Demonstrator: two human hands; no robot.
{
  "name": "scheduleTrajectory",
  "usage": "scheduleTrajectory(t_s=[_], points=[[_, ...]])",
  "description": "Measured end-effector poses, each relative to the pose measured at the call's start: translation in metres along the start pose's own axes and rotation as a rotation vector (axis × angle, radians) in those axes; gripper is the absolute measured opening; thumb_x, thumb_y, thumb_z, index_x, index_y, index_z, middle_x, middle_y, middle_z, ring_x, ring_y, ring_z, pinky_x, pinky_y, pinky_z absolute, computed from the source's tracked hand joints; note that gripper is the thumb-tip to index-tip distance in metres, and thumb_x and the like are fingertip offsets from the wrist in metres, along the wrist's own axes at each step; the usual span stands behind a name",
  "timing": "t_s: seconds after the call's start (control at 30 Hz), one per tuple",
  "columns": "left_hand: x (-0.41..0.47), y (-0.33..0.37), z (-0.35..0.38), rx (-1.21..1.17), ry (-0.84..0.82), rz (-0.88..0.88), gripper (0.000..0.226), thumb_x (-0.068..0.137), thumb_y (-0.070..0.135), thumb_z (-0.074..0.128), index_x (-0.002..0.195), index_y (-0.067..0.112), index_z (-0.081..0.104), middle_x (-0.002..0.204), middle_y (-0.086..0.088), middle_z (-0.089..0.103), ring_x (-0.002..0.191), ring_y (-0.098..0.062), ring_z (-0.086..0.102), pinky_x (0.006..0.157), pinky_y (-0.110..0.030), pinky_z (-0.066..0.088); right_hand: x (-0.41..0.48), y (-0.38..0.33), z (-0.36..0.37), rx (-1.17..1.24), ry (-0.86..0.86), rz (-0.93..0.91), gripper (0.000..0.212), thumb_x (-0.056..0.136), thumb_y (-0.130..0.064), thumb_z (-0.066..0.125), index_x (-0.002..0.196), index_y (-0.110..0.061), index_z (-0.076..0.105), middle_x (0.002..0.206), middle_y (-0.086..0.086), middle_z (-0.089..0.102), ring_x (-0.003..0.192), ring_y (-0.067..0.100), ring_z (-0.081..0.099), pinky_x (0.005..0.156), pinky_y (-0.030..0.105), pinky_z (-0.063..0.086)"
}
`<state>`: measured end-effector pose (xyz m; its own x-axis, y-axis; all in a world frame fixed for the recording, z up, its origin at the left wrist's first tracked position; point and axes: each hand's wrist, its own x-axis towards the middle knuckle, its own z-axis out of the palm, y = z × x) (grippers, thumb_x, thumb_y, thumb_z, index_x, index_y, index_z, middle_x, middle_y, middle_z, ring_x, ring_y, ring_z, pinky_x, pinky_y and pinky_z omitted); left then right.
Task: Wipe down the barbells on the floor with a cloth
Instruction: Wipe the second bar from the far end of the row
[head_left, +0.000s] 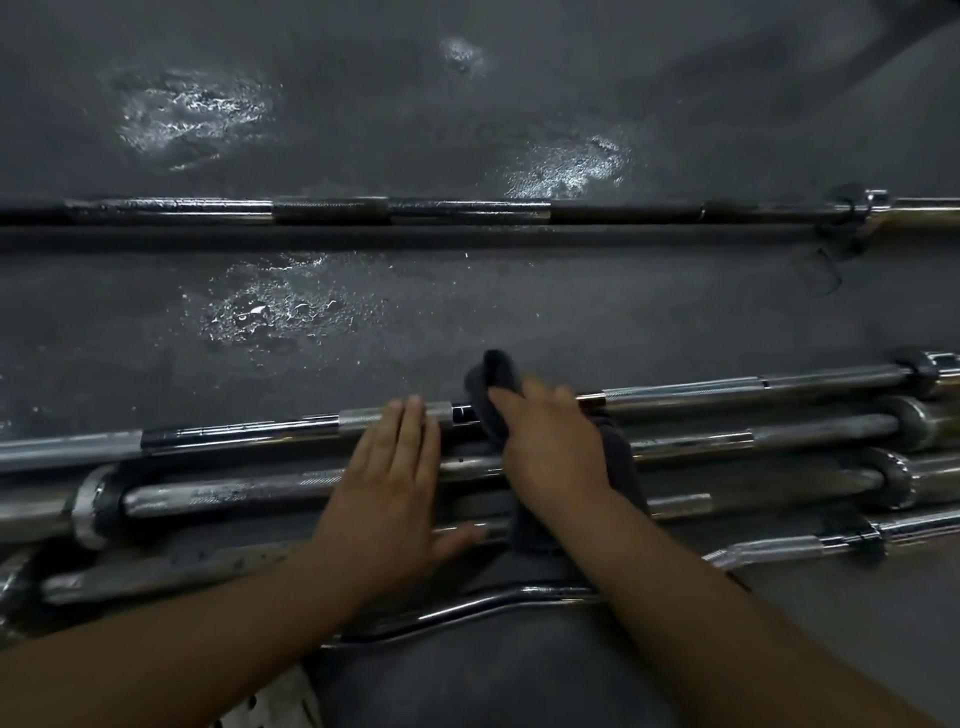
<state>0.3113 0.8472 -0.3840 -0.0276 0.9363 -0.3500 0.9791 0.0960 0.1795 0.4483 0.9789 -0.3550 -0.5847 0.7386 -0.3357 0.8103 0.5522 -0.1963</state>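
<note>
Two bare hands work over a cluster of barbells (727, 440) lying side by side across the near part of a dark grey floor (519, 322), as I watch through the head camera. The left hand (387, 483) lies flat on the bars, fingers straight and close together, holding nothing. Just beside it but not touching, the right hand (550, 447) grips a dark cloth (491, 384) bunched over the farthest bar of the cluster; one end pokes out past the fingertips and the rest hangs under the wrist. A bent curl bar (467, 605) lies closest to the floor's near edge. A lone barbell (332, 210) lies well apart toward the far edge, and I see wet patches (280, 306) shining on the floor on both sides of it.
</note>
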Motion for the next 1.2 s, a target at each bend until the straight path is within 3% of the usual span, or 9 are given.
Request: scheduleTrajectory(t_s=[0.07, 0.2, 0.4, 0.5, 0.63, 0.73, 0.83, 1.03, 1.2], points=[[0.001, -0.008, 0.005, 0.025, 0.008, 0.041, 0.114, 0.081, 0.087, 0.025, 0.151, -0.003, 0.029, 0.160, -0.027, 0.015, 0.150, -0.040, 0.013, 0.118, -0.050, 0.015, 0.010, 0.031, -0.003, -0.014, -0.023, 0.037, 0.057, 0.083, -0.008, 0.055, 0.136, -0.030, 0.052, 0.127, 0.008, 0.053, 0.107, 0.036, 0.051, 0.083, 0.039, 0.046], [0.016, -0.025, 0.006, 0.031, 0.002, 0.071, 0.115, 0.081, 0.091, 0.018, 0.155, 0.003, 0.014, 0.162, -0.021, 0.006, 0.151, -0.034, 0.005, 0.120, -0.045, 0.004, 0.025, 0.075, -0.011, 0.049, 0.074, 0.425, 0.038, 0.084, -0.006, 0.051, 0.119, -0.017, 0.060, 0.120, 0.019, 0.056, 0.105, 0.041, 0.056, 0.078, 0.039, 0.044], [0.065, -0.057, -0.021, -0.006, -0.008, 0.058, 0.109, 0.076, 0.090, 0.008, 0.158, 0.018, 0.012, 0.164, -0.007, 0.018, 0.148, -0.027, 0.022, 0.116, -0.041, 0.009, 0.032, -0.021, -0.003, 0.062, 0.011, 0.001, 0.047, 0.089, -0.014, 0.052, 0.133, -0.029, 0.049, 0.134, 0.008, 0.046, 0.111, 0.038, 0.050, 0.084, 0.042, 0.048], [0.093, -0.078, -0.042, -0.088, -0.027, 0.028, 0.106, 0.072, 0.086, 0.005, 0.154, 0.021, 0.020, 0.160, -0.006, 0.026, 0.145, -0.027, 0.026, 0.116, -0.044, 0.018, 0.052, 0.019, -0.019, -0.001, 0.014, 0.136, 0.053, 0.088, -0.011, 0.054, 0.137, -0.029, 0.046, 0.137, 0.010, 0.044, 0.117, 0.041, 0.050, 0.090, 0.045, 0.048], [0.092, -0.092, -0.034, 0.080, 0.086, 0.024, 0.103, 0.083, 0.082, 0.014, 0.153, 0.008, 0.025, 0.156, -0.016, 0.032, 0.143, -0.032, 0.032, 0.117, -0.047, 0.023, 0.064, 0.066, -0.025, -0.007, 0.137, 0.410, 0.047, 0.086, -0.007, 0.053, 0.131, -0.019, 0.049, 0.136, 0.017, 0.044, 0.108, 0.045, 0.050, 0.089, 0.046, 0.046], [0.107, -0.095, -0.035, 0.062, 0.069, -0.025, 0.107, 0.079, 0.088, 0.012, 0.156, 0.014, 0.015, 0.161, -0.010, 0.024, 0.147, -0.029, 0.023, 0.119, -0.046, 0.018, 0.083, 0.013, -0.013, 0.049, 0.104, 0.198, 0.049, 0.084, -0.008, 0.057, 0.131, -0.020, 0.048, 0.135, 0.016, 0.044, 0.109, 0.043, 0.051, 0.087, 0.043, 0.047], [0.131, -0.106, -0.052, 0.022, 0.076, -0.056, 0.106, 0.073, 0.087, 0.010, 0.153, 0.020, 0.028, 0.154, -0.006, 0.037, 0.138, -0.029, 0.037, 0.112, -0.043, 0.027, 0.105, -0.019, -0.013, 0.015, 0.050, -0.013, 0.058, 0.090, -0.011, 0.052, 0.144, -0.028, 0.038, 0.146, 0.011, 0.036, 0.114, 0.040, 0.048, 0.090, 0.043, 0.047], [0.152, -0.119, -0.064, -0.007, 0.038, -0.061, 0.104, 0.071, 0.091, 0.014, 0.139, 0.017, 0.041, 0.136, -0.011, 0.053, 0.124, -0.032, 0.050, 0.104, -0.043, 0.037, 0.117, 0.048, -0.035, 0.004, 0.147, 0.322, 0.051, 0.087, -0.006, 0.050, 0.134, -0.024, 0.046, 0.132, 0.016, 0.043, 0.112, 0.045, 0.051, 0.091, 0.046, 0.046], [0.132, -0.104, -0.066, -0.022, 0.044, -0.071, 0.088, 0.075, 0.081, 0.027, 0.131, 0.015, 0.044, 0.133, -0.013, 0.055, 0.120, -0.033, 0.052, 0.106, -0.043, 0.037, 0.098, -0.026, -0.015, 0.060, 0.039, -0.039, 0.056, 0.089, -0.010, 0.053, 0.142, -0.025, 0.044, 0.144, 0.012, 0.039, 0.111, 0.039, 0.050, 0.090, 0.041, 0.047]])
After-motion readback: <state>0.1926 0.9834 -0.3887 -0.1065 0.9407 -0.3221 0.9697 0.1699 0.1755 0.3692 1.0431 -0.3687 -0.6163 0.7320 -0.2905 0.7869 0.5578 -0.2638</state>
